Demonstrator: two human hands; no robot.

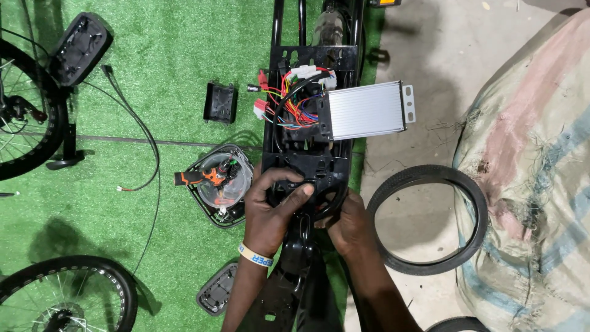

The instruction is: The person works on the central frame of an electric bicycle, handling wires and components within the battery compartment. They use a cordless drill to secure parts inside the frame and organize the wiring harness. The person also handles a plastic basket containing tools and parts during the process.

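Note:
A black bike frame [307, 154] with an open compartment lies in the middle, over green artificial turf. My left hand [273, 212] grips the frame's near end, thumb and fingers wrapped around a black round part [316, 184]. My right hand [351, 224] holds the same end from the right side. A ribbed silver controller box [365, 110] sits tilted on the frame, with a bundle of red, yellow and blue wires [295, 101] beside it.
A clear bowl with an orange-handled tool [218, 178] rests on a black cover to my left. A small black box [220, 102], loose cable [138, 135], bike wheels [24, 110] [67, 295], a loose tyre [427, 218] and a large sack [534, 178] surround me.

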